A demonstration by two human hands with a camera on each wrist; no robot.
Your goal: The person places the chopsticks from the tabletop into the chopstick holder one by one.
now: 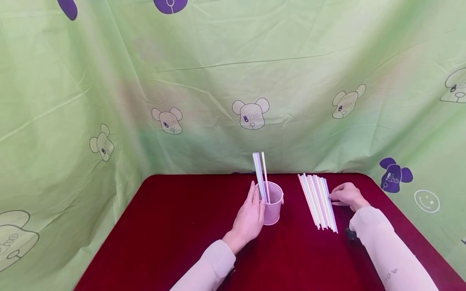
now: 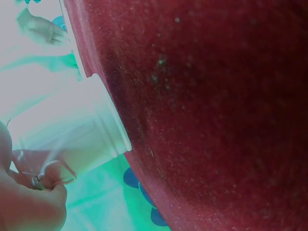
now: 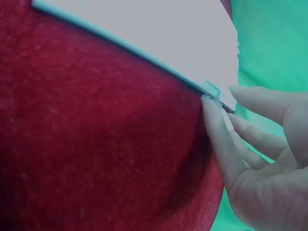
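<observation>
1. Left hand (image 1: 247,216) holds the small pink round bucket (image 1: 272,215), fingers up along its left side, thumb at the near side; probably steadying it against tipping.
2. Bucket stands upright on the dark red velvety tabletop (image 1: 174,226), mouth up, so the few long thin pastel straws (image 1: 259,173) inside lean on the rim.
3. Loose row of pastel straws (image 1: 318,202) lies flat, side by side, right of the bucket; likely laid so for easy separating.
4. Right hand (image 1: 348,195) at the row's right edge, thumb and finger narrowly apart, touching outermost straws; can't tell if one is pinched.
</observation>
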